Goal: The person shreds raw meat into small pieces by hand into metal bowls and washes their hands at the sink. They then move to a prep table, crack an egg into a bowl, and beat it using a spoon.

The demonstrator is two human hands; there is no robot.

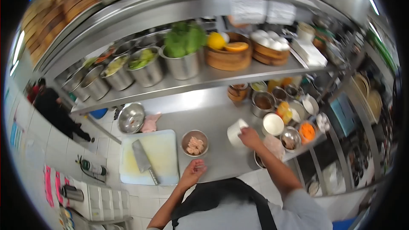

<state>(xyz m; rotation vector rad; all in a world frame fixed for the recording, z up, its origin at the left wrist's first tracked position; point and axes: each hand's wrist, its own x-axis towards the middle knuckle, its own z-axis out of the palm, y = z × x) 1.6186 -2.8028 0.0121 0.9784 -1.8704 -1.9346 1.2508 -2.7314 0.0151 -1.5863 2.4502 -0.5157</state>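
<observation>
My right hand (250,138) grips a white container (235,131), slightly blurred and tilted, above the steel counter right of the bowl. Its contents cannot be seen. Just below a small metal bowl (183,142), my left hand (194,169) is held with nothing in it, fingers loosely bent and apart. Inside that bowl are pieces of pale raw meat (195,145). To its left, a cleaver (141,155) lies on a white cutting board (166,162), its handle toward the front edge.
Beyond the board are a larger metal bowl (131,118) and a pink cloth (151,122). Several ingredient bowls crowd the right, including a white bowl (272,125) and shredded orange food (307,131). A shelf (179,86) overhead carries metal tubs. Another person (53,106) stands far left.
</observation>
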